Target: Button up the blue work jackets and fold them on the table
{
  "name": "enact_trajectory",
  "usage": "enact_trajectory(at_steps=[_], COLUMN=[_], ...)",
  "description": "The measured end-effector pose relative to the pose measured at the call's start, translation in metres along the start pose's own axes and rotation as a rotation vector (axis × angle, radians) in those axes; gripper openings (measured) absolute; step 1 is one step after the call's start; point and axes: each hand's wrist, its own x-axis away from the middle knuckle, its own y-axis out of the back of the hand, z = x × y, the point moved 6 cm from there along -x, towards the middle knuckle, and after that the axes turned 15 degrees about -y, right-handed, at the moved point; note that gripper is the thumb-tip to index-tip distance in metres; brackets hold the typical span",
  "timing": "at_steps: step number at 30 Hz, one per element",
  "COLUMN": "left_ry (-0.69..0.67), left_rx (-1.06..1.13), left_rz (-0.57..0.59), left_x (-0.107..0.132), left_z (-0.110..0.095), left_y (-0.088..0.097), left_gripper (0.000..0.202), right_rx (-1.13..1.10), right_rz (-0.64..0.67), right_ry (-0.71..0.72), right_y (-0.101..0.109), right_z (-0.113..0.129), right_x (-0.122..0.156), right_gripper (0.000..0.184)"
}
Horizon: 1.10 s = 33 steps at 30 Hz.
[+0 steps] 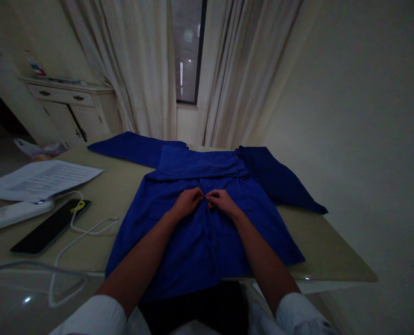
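Observation:
A bright blue jacket (193, 242) lies spread face up on the beige table (318, 251), sleeves stretched to the far left and far right, its hem hanging over the near edge. My left hand (188, 201) and my right hand (221, 201) meet at the middle of the jacket's front opening, just below the collar. Each pinches one edge of the front placket, fingertips almost touching. What lies between the fingertips is too small and dark to tell.
Left of the jacket lie a dark phone (50, 227) with a white cable (84, 228), a white power strip (15, 215) and printed papers (43, 179). A white cabinet (70, 114) and cream curtains (144, 70) stand behind the table. The table's right edge ends near a wall.

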Motion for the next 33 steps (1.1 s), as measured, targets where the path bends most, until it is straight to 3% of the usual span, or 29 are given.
enact_trajectory(at_steps=[7, 18, 27, 33], left_ry=[-0.040, 0.001, 0.059, 0.080], left_rx=[-0.188, -0.142, -0.102, -0.034], left_rz=[0.049, 0.041, 0.011, -0.029], left_x=[0.001, -0.002, -0.001, -0.001], left_z=[-0.011, -0.017, -0.010, -0.011], left_y=[0.000, 0.005, 0.001, 0.005], left_gripper=[0.015, 0.012, 0.013, 0.010], right_rx=[0.036, 0.067, 0.158, 0.131], right_rz=[0.016, 0.000, -0.046, -0.006], right_ry=[0.075, 0.086, 0.140, 0.137], right_y=[-0.005, -0.006, -0.006, -0.007], right_z=[0.008, 0.008, 0.008, 0.009], right_x=[0.006, 0.004, 0.002, 0.004], right_gripper=[0.024, 0.022, 0.019, 0.020])
